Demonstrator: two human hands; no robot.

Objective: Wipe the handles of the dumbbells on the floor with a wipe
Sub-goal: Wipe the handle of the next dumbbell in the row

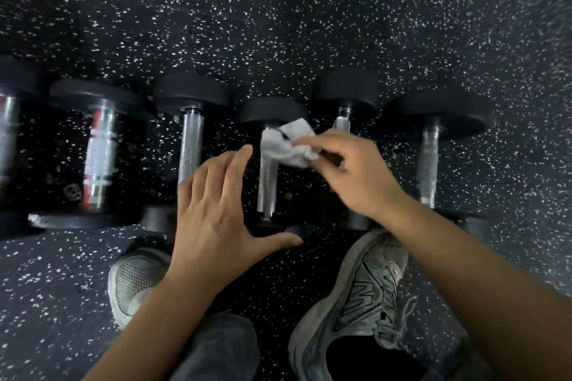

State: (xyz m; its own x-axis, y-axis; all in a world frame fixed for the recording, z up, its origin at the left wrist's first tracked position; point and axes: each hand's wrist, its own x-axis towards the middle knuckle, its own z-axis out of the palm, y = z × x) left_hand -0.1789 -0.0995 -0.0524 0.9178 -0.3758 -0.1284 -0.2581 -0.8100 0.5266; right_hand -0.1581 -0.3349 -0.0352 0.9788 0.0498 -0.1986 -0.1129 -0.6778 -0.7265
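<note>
Several black-ended dumbbells with chrome handles lie side by side on the speckled floor. My right hand (356, 173) pinches a crumpled white wipe (288, 145) against the upper part of the middle dumbbell's handle (266, 182). My left hand (213, 213) hovers flat with fingers spread, holding nothing, over the lower part of the neighbouring handle (191, 148) to the left. A short handle (341, 120) shows just above my right hand. Further handles lie at the right (428, 164) and at the left (100, 158).
My two grey sneakers (362, 297) stand just in front of the dumbbell row, the left one (133, 281) partly under my forearm. Black rubber floor (278, 9) with white flecks stretches beyond the dumbbells.
</note>
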